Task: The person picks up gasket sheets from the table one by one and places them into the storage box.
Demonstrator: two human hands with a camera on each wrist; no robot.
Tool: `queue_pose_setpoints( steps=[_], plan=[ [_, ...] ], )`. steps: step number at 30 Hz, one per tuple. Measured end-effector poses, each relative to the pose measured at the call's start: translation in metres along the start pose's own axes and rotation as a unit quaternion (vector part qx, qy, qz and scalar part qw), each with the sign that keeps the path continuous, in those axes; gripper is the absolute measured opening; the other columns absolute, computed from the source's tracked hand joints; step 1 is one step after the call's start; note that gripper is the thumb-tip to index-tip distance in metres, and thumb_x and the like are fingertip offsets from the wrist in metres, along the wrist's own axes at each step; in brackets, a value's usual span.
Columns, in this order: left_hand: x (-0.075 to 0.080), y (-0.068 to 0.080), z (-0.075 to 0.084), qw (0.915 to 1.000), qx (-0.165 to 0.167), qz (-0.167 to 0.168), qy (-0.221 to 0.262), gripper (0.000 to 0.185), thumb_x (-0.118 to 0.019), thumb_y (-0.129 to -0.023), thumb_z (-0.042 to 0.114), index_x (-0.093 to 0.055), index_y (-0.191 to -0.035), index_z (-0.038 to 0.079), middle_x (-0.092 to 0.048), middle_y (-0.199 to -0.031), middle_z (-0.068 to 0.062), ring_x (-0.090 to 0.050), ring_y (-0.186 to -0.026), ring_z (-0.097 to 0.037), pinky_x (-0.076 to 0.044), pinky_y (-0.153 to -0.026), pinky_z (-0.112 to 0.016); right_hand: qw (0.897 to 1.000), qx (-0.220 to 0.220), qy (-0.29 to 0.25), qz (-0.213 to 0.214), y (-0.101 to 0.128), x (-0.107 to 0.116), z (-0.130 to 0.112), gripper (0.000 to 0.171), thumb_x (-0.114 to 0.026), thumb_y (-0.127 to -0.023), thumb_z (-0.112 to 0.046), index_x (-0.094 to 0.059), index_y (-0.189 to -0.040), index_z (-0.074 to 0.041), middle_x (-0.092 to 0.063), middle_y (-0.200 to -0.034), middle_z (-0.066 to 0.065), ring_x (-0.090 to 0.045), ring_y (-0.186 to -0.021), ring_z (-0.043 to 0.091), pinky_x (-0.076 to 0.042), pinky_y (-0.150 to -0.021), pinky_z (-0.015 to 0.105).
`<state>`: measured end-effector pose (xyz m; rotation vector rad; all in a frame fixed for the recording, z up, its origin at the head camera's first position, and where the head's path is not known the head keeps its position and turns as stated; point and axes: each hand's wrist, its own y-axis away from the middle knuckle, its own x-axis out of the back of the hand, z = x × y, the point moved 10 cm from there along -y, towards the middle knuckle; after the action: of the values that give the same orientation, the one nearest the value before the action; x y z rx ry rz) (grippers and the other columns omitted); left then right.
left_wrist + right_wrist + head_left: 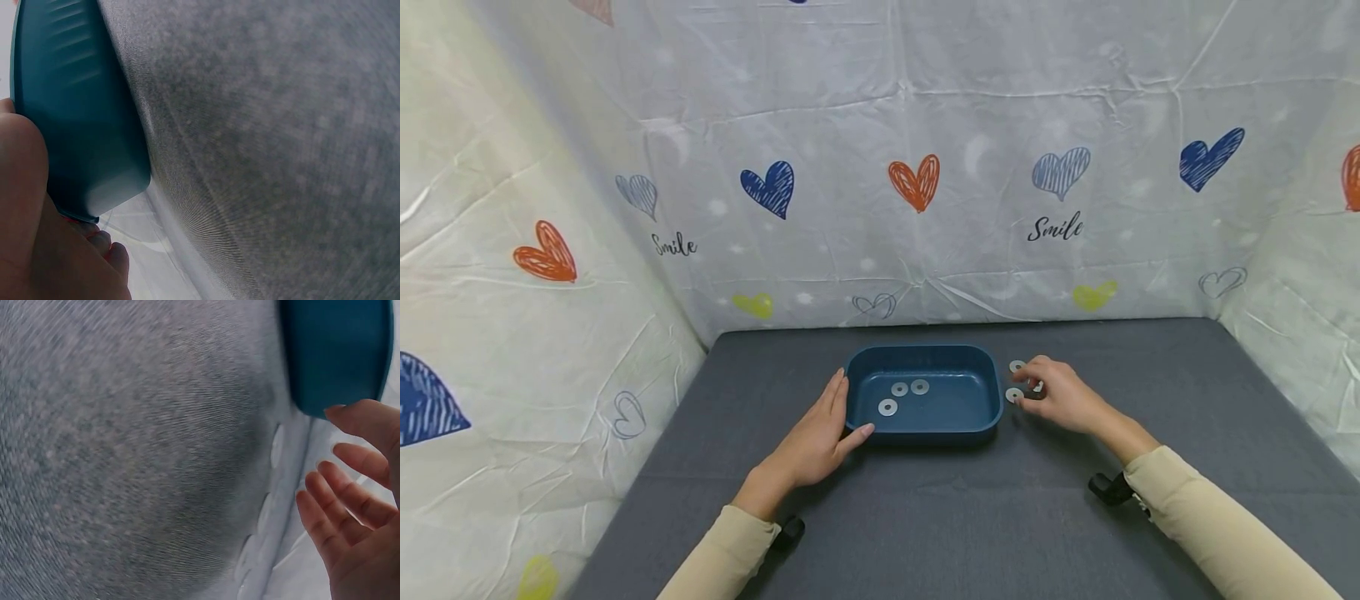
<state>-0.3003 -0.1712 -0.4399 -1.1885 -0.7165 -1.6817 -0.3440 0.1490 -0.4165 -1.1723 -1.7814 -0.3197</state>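
Keep your left hand (pixel 815 437), fingers straight, braced against the blue tray (pixel 925 427) (three washers already inside). Your right hand (pixel 1062 396) hovers loosely spread over the washers (pixel 1015 394) just right of it; pinch one cleanly.

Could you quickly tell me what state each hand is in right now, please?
Left hand: open, straight fingers resting against the side of the blue tray.
Right hand: open, fingers loosely bent over the washers on the table, gripping nothing.
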Motion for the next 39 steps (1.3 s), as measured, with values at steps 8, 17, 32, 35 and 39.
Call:
queue_pose_setpoints(
  steps=[8,17,32,35,39],
  plan=[
    [0.000,0.000,-0.001,1.0000,0.002,0.000,-0.005,0.098,-0.043,-0.103,0.064,-0.004,-0.162,-0.004,0.001,-0.171,-0.020,-0.008,-0.157,-0.034,-0.021,-0.122,-0.054,1.000,-0.008,0.006,-0.018,-0.003,-0.011,0.013,0.029,-0.078,-0.088,-0.007,-0.072,-0.115,0.004,-0.068,-0.105,0.014,-0.066,-0.090,0.028,-0.056,-0.078,0.044],
    [-0.003,0.000,-0.004,0.9999,0.009,-0.012,-0.008,0.098,-0.038,-0.103,0.067,-0.002,-0.163,-0.002,0.004,-0.171,-0.017,-0.005,-0.158,-0.032,-0.020,-0.123,-0.053,1.000,-0.023,0.010,-0.014,-0.006,-0.017,0.022,0.026,-0.079,-0.088,-0.007,-0.073,-0.112,0.003,-0.068,-0.101,0.013,-0.063,-0.085,0.022,-0.054,-0.075,0.039],
    [-0.002,0.000,-0.002,1.0000,0.000,-0.004,-0.009,0.097,-0.041,-0.104,0.064,-0.004,-0.162,-0.003,0.002,-0.171,-0.018,-0.007,-0.158,-0.033,-0.020,-0.123,-0.054,0.998,-0.054,0.025,-0.025,-0.016,-0.019,0.027,0.024,-0.077,-0.084,-0.008,-0.074,-0.106,0.002,-0.066,-0.092,0.011,-0.058,-0.074,0.013,-0.052,-0.071,0.037],
    [-0.002,0.000,-0.002,0.9999,0.002,-0.007,-0.009,0.097,-0.039,-0.103,0.066,-0.003,-0.162,-0.003,0.003,-0.171,-0.017,-0.006,-0.158,-0.032,-0.020,-0.123,-0.053,0.998,-0.052,0.027,-0.024,-0.018,-0.020,0.027,0.024,-0.077,-0.083,-0.009,-0.075,-0.103,0.003,-0.066,-0.090,0.010,-0.059,-0.073,0.012,-0.053,-0.072,0.037],
    [-0.001,0.000,-0.002,0.9999,0.004,-0.008,-0.007,0.097,-0.039,-0.103,0.066,-0.003,-0.163,-0.002,0.003,-0.171,-0.017,-0.005,-0.158,-0.031,-0.020,-0.123,-0.053,0.998,-0.052,0.025,-0.024,-0.021,-0.021,0.027,0.022,-0.076,-0.081,-0.009,-0.076,-0.100,0.003,-0.066,-0.086,0.008,-0.057,-0.071,0.012,-0.052,-0.071,0.036]
  ],
)
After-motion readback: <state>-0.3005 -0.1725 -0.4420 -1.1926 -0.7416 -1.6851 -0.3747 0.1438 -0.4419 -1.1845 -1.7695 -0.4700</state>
